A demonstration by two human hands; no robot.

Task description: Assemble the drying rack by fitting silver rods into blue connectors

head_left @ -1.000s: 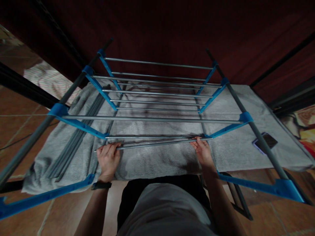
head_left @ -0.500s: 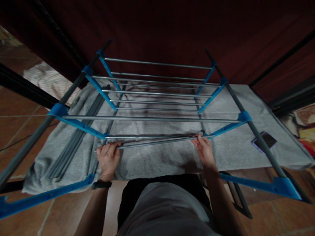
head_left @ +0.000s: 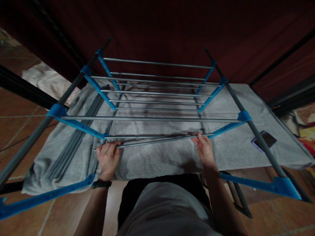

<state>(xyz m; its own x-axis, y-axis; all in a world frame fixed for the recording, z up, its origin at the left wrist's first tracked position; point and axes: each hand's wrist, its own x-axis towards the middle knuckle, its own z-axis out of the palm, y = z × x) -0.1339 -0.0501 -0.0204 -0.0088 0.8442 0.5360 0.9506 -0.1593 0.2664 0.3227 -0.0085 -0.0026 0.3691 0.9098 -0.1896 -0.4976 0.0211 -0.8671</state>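
Observation:
A thin grey metal rod (head_left: pixel 157 141) slants between my hands, its right end higher in the view. My left hand (head_left: pixel 108 158) is closed around it near its left end, with a short stub showing past the fingers. With the fingertips, my right hand (head_left: pixel 203 147) pinches it close to the right end, beside a blue plastic bracket (head_left: pixel 219 128). Just behind runs a fixed crossbar (head_left: pixel 137 136) of the rack. The rack has grey side poles (head_left: pixel 261 141), blue brackets and several crossbars. Whether the rod's right end touches the bracket, I cannot tell.
Several loose grey rods (head_left: pixel 73 147) lie bundled on the grey blanket (head_left: pixel 157 160) at the left. A phone (head_left: pixel 264 141) rests at the right behind a side pole. Blue bracket arms (head_left: pixel 261 185) jut out near the front on both sides. A dark red curtain (head_left: pixel 157 29) hangs behind.
Almost nothing differs. The rod's right end and the right fingertips have shifted very slightly up in the view; the left hand keeps its hold.

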